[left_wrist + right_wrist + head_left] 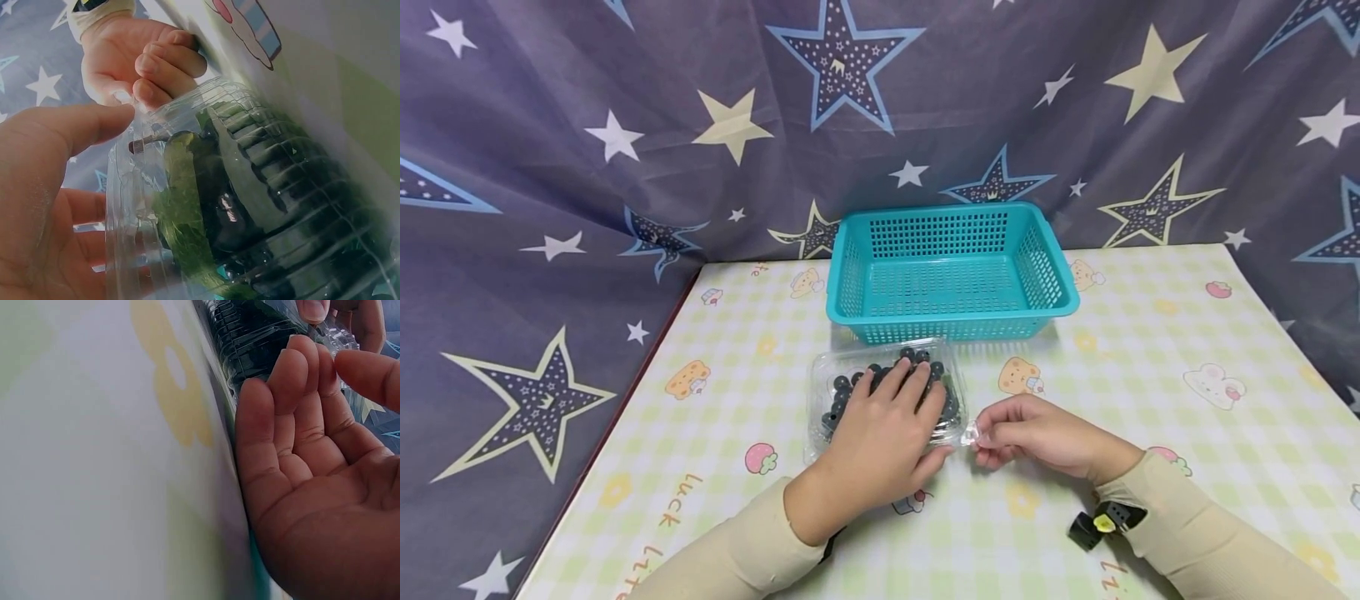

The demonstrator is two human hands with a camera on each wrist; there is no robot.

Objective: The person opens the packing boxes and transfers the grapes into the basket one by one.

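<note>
Clear container [244, 206] — left hand [880, 442] spread atop it, as if bracing; curled right hand [1037, 433] apparently pinches 1 corner [970, 433].

The basket [952, 321] is solid teal, while the clear, colourless box [827, 361] shows near-black fruit [841, 383] and green pieces [182, 225]. White and pale green checks cover the tablecloth [1120, 333], printed with pink strawberries [761, 458] and yellow flowers [617, 491]. The curtain [662, 58] is dark purplish grey with white, cream and blue-edged stars [1157, 73]; the sleeves [1202, 512] are plain beige.
</note>
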